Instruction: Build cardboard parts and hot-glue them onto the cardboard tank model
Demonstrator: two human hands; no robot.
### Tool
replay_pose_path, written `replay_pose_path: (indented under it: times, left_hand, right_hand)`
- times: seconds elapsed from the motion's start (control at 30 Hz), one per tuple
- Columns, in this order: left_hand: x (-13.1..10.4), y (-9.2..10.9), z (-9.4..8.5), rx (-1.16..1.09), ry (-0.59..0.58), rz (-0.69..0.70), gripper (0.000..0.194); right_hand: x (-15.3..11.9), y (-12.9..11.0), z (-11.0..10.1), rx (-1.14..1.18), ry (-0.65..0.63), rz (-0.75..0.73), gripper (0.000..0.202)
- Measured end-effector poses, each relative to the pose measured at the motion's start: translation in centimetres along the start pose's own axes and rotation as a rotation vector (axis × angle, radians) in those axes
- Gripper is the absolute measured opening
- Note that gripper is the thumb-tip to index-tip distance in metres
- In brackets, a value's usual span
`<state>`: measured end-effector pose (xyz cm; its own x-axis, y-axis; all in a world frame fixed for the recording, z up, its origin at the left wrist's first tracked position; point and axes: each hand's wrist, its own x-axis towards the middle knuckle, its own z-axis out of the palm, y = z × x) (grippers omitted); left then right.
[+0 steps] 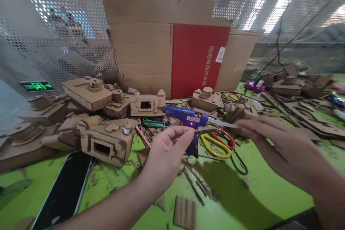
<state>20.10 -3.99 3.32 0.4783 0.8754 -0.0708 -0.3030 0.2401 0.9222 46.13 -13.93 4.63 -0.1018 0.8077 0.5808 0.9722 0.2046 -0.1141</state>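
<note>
A thin dark cardboard strip (206, 130) is pinched between the thumb and fingers of my left hand (172, 147). Right behind it lies a blue glue gun (185, 115) with a small red light, its nozzle pointing left. A whitish glue stick (225, 123) sticks out of the gun's back end. The fingertips of my right hand (277, 147) are together at the far end of this stick. Yellow-handled scissors (215, 147) and a red handle (228, 138) are beneath and beside the gun.
Cardboard camera models (107, 143) crowd the left and back. A phone (64, 190) lies at the left front. Cardboard strips and a square piece (185, 212) lie on the green table (226, 190). A large cardboard sheet (142, 50) stands behind.
</note>
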Motion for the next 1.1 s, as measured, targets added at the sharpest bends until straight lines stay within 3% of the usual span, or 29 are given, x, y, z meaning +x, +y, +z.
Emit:
replay_pose_path:
  times: [0.13, 0.3, 0.4, 0.63, 0.8, 0.9, 1.03, 1.1]
  left_hand:
    - [-0.1, 0.0, 0.2, 0.008, -0.004, -0.005, 0.034]
    - [-0.4, -0.1, 0.7, 0.027, 0.001, -0.016, 0.033]
    - [-0.3, -0.1, 0.8, 0.032, 0.000, -0.021, 0.034]
    - [-0.3, 0.2, 0.7, 0.045, 0.012, -0.026, 0.034]
    - [-0.3, 0.1, 0.7, 0.036, 0.011, -0.030, 0.035]
    - [-0.1, 0.0, 0.5, 0.010, 0.007, -0.022, 0.036]
    - [0.4, -0.5, 0.0, -0.044, 0.015, -0.021, 0.036]
    - [0.6, -0.6, -0.2, -0.067, 0.026, -0.013, 0.033]
  right_hand:
    - [0.2, -0.2, 0.3, 0.134, -0.152, 0.121, 0.027]
    - [0.7, -0.4, 0.3, 0.150, -0.088, 0.090, 0.029]
    - [1.0, -0.6, 0.5, 0.169, -0.117, 0.085, 0.030]
    - [1.5, -1.6, 1.2, 0.305, -0.117, 0.233, 0.020]
    - [2.2, -1.7, 1.5, 0.246, -0.166, 0.157, 0.025]
    - [2.3, -2.0, 1.8, 0.246, -0.077, 0.170, 0.023]
    - [1.5, -3.9, 1.9, 0.140, 0.286, 0.103, 0.013]
    - [1.0, -5.2, 2.1, 0.245, 0.284, 0.073, 0.011]
